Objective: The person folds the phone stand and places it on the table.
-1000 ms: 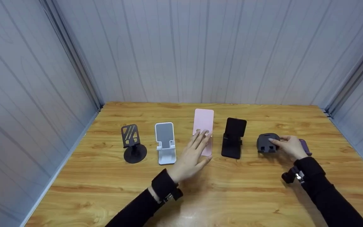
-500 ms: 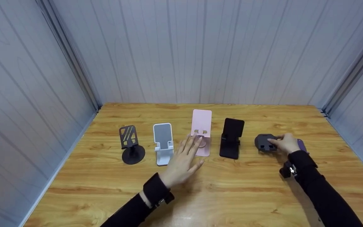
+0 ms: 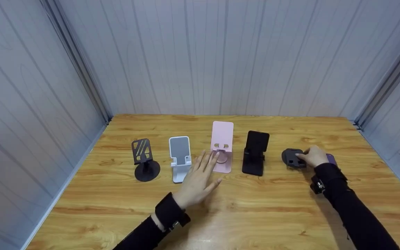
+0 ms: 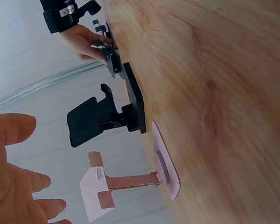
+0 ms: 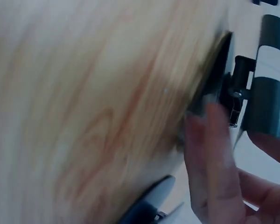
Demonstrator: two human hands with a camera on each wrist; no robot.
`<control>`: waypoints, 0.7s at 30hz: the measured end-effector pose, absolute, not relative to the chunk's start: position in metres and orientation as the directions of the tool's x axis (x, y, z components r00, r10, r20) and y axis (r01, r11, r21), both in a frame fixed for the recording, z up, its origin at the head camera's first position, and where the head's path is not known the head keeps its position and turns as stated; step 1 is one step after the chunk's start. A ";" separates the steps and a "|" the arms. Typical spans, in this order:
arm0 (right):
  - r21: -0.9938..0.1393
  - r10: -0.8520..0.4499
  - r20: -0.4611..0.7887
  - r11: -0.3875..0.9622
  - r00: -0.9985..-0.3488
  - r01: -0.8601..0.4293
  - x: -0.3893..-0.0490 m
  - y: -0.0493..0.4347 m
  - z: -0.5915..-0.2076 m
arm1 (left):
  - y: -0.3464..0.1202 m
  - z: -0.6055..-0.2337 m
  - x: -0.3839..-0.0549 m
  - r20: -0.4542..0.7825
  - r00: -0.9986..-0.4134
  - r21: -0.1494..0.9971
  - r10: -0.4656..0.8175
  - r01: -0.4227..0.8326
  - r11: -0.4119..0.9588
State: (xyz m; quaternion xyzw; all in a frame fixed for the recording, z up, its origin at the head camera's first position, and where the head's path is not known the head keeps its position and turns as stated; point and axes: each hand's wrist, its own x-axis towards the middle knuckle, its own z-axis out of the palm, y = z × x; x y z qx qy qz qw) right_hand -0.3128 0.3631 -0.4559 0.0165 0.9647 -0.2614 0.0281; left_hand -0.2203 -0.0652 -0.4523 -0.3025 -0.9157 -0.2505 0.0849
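In the head view my right hand (image 3: 314, 157) grips a dark grey phone stand (image 3: 293, 158) by its right side, low at the table. Close up in the right wrist view, the fingers (image 5: 219, 163) hold the dark stand (image 5: 268, 102) with thumb and fingers on opposite sides. My left hand (image 3: 194, 184) hovers with fingers spread, in front of a pink phone stand (image 3: 222, 135). It appears apart from that stand in the left wrist view, where the pink stand (image 4: 137, 182) is upright. A black phone stand (image 3: 255, 152) stands between the two hands.
Left of the left hand are a white phone stand (image 3: 180, 152) with a grey pad and a dark slotted stand (image 3: 146, 170) on a round base. Part of a purple thing (image 3: 331, 159) shows behind the right hand. Panel walls (image 3: 203, 59) enclose the wooden table (image 3: 255, 208).
My left hand has drawn back left and toward me, uncovering more of the pink stand. The dark grey stand has turned slightly in my right hand.
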 end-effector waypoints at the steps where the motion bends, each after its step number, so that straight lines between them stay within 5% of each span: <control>1: -0.490 0.027 -0.057 0.870 -0.998 0.052 -0.313 0.361 -0.455 | -0.065 -0.452 -0.220 0.311 -0.802 0.409 0.510 0.598 0.690; 21: -0.179 -0.069 0.264 0.977 -0.962 -0.119 -0.322 0.334 -0.460 | -0.067 -0.455 -0.220 0.311 -0.803 0.402 0.509 0.596 0.695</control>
